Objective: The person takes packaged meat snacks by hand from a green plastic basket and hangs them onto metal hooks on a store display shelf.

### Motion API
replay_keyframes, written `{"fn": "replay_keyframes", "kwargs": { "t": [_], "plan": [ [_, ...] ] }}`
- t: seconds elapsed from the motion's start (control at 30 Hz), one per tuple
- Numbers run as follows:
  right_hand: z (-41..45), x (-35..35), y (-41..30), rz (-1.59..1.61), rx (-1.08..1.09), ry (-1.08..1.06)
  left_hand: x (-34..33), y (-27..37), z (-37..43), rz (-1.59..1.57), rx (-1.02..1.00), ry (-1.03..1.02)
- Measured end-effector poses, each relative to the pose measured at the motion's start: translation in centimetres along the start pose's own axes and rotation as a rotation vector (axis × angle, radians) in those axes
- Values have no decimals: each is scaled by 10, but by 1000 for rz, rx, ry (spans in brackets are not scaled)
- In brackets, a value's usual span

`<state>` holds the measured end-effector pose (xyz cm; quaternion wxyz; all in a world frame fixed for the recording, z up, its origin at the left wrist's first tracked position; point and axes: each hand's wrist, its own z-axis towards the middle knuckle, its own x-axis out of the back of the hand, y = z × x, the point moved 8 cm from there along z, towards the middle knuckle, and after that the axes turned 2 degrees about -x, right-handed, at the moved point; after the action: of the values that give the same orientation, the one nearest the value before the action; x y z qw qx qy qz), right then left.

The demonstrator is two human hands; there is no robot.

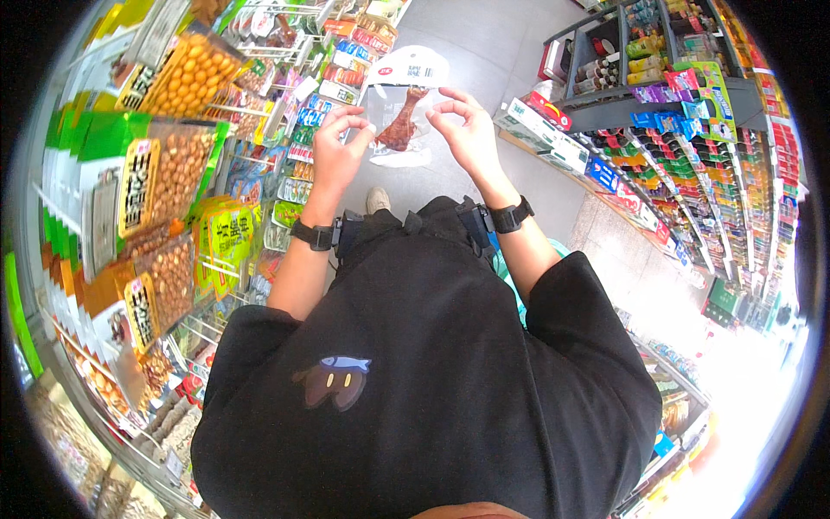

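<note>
A clear plastic pack with a brown cooked drumstick inside is held up in front of me. Its white header card bears writing and a printed code. My left hand pinches the pack's left edge between thumb and fingers. On the opposite edge, the thumb and index finger of my right hand grip the plastic, the other fingers spread. Black straps with small devices circle both wrists.
At left, a rack carries hanging bags of nuts on metal hooks. Packaged snacks fill a grey shelf unit at right, with cardboard boxes along its base. Grey floor runs between them. Something turquoise shows beside my right forearm.
</note>
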<state>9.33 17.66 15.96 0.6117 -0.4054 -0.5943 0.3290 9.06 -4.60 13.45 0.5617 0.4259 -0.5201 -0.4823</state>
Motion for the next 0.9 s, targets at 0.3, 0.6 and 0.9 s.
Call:
{"fn": "replay_keyframes", "kwargs": {
  "t": [0.3, 0.6, 0.9],
  "plan": [
    [53, 39, 45, 111, -20, 16, -61, -2, 53, 148, -32, -72],
    [138, 114, 80, 159, -38, -41, -155, -5, 121, -27, 140, -82],
    [213, 147, 110, 452, -138, -306, -220, 18, 162, -225, 245, 4]
  ]
}}
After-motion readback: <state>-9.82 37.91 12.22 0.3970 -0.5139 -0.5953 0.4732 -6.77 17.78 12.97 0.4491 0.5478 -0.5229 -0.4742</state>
